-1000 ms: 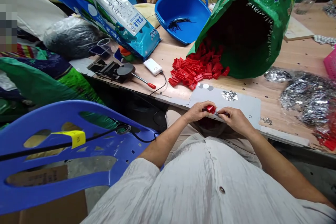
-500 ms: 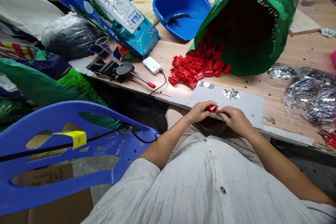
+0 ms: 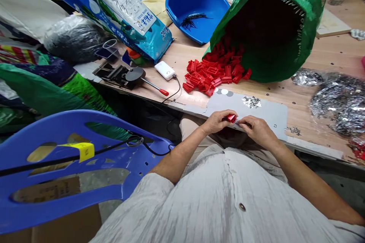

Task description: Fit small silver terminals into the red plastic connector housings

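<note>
At the table's front edge, my left hand (image 3: 218, 122) is closed on a small red plastic housing (image 3: 231, 118), its open end turned to the right. My right hand (image 3: 255, 129) pinches a thin metallic piece (image 3: 237, 122) right at that end; the piece is too small to name. Beyond my hands, a grey mat (image 3: 268, 115) carries a little heap of small silver metal parts (image 3: 252, 101). A pile of similar red plastic housings (image 3: 212, 72) spills out of a large green sack (image 3: 265, 72) onto the table.
A blue basin (image 3: 196, 3) holding thin black pieces stands behind. Left are a blue printed bag (image 3: 142, 19), a hand press (image 3: 125, 77) with a red-tipped lever, and a white power bank (image 3: 165, 70). Bags of metal parts (image 3: 336, 98) lie right; a blue chair (image 3: 85, 121) stands left.
Both hands stay nearly in place, with the red housing and the thin piece still held together. In the background, another person's hand beside the basin has shifted slightly left.
</note>
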`<state>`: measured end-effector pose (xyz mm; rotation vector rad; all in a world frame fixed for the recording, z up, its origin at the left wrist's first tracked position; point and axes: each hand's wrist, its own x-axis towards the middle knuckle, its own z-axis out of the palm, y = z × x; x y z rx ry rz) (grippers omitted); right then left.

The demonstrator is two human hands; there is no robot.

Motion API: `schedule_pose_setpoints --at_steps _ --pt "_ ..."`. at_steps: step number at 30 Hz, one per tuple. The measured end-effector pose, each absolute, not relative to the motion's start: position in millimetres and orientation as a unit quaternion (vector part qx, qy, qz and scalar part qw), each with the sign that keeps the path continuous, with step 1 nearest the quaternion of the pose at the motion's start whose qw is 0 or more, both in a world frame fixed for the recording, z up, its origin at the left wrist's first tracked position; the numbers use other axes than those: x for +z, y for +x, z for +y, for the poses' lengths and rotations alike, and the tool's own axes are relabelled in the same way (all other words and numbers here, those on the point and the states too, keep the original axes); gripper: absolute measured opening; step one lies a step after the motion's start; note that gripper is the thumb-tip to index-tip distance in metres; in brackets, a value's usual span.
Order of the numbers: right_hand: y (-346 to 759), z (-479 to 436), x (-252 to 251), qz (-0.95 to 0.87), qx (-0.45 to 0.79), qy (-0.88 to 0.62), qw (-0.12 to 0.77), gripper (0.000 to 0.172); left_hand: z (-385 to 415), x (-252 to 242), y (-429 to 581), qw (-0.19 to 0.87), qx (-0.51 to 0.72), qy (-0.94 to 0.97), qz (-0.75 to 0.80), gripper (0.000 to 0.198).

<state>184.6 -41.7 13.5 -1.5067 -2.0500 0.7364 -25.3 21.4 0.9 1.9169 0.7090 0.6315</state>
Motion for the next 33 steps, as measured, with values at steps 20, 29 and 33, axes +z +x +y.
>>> schedule_pose_setpoints --at_steps 20,29,33 --pt "178.3 -44.0 11.0 -0.755 0.245 -0.551 0.259 0.018 10.4 0.1 -19.4 0.468 0.29 0.766 0.333 0.031" --pt "175.5 -40.6 8.5 -0.766 0.239 -0.543 0.248 0.019 9.7 -0.4 -19.0 0.457 0.289 0.772 0.334 0.033" --pt "171.6 -40.1 6.0 -0.77 0.218 -0.549 0.241 0.018 9.5 -2.0 -16.8 0.458 0.297 0.766 0.338 0.032"
